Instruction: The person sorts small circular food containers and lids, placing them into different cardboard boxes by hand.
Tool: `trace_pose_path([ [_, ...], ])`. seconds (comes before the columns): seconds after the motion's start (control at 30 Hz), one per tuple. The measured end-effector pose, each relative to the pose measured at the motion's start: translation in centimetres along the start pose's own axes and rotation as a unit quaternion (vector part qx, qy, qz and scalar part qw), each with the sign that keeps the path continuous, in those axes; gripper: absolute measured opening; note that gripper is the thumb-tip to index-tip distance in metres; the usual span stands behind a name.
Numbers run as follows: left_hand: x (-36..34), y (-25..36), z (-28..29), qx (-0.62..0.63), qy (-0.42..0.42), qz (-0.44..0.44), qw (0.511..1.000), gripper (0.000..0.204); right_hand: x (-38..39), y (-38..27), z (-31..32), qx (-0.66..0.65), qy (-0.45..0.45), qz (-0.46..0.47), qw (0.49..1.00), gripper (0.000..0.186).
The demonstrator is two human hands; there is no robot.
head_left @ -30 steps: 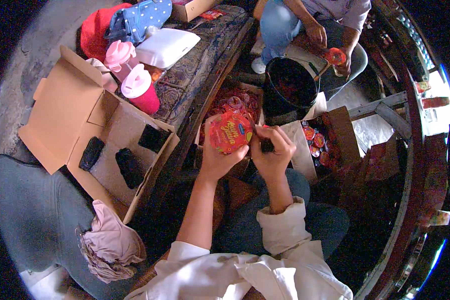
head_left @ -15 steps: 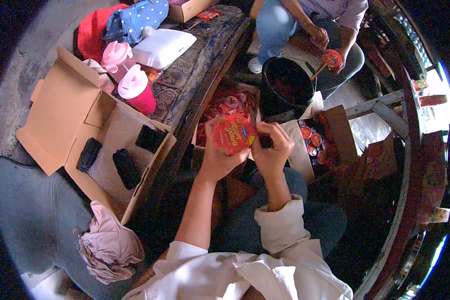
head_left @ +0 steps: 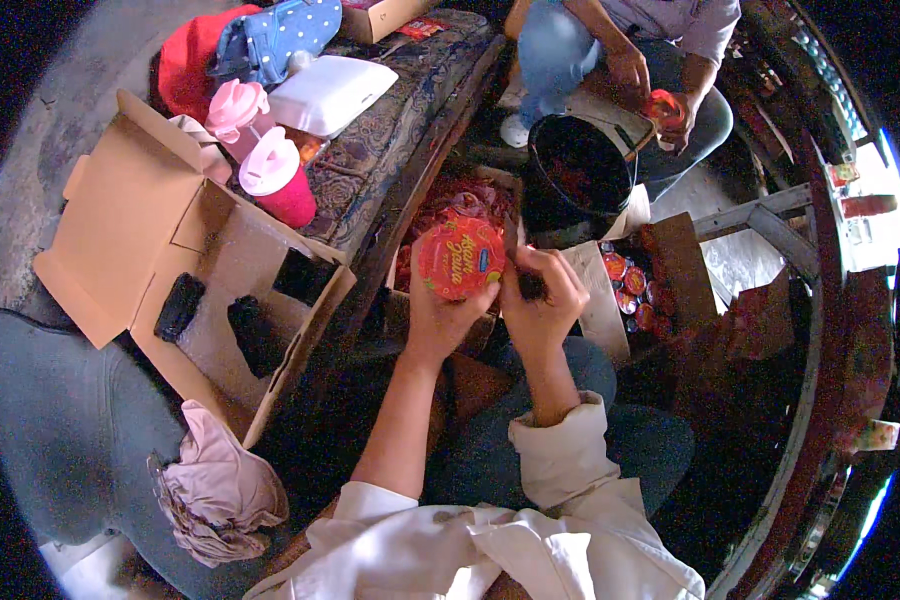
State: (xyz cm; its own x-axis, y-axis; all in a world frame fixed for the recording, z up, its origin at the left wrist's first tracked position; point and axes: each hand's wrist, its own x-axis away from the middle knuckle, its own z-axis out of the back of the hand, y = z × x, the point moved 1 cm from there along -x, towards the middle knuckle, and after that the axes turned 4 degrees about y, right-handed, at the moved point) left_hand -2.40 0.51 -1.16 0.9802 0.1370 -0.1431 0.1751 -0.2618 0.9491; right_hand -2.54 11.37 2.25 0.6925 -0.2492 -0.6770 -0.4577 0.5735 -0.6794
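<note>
A tub with a round red lid [head_left: 460, 258], printed in yellow lettering, faces up in front of me. My left hand [head_left: 438, 318] is wrapped round its side and underside. At the tub's right edge my right hand [head_left: 546, 295] is closed in a pinch; whatever lies between its fingertips is hidden. Just beyond the tub, a carton [head_left: 507, 183] holds a heap of red wrappers or labels [head_left: 460, 200]. To the right stands an open carton [head_left: 685, 262] with several red-lidded tubs [head_left: 625, 285] in it.
Across from me a person's hands [head_left: 660, 100] hold a red-topped tub beside a black bucket [head_left: 578, 165]. On the left lies an open cardboard box [head_left: 120, 220] with black bundles. A patterned bench [head_left: 370, 140] carries pink tumblers [head_left: 270, 165] and a white foam box [head_left: 330, 95].
The red top, crumpled and uneven before, now looks smooth and round. My hands have barely shifted. The other person's tub has turned slightly.
</note>
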Motion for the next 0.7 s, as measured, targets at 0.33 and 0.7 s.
trace_pose_path([
  [0.33,-0.10,0.27,0.19,0.013,0.033,-0.008,0.999,0.061,0.41,0.00,-0.21,0.000,-0.013,0.014,1.000,0.020],
  [0.7,-0.07,0.38,-0.22,0.033,0.013,0.023,0.999,0.059,0.30,0.43,-0.26,-0.017,-0.007,-0.053,0.998,0.020],
])
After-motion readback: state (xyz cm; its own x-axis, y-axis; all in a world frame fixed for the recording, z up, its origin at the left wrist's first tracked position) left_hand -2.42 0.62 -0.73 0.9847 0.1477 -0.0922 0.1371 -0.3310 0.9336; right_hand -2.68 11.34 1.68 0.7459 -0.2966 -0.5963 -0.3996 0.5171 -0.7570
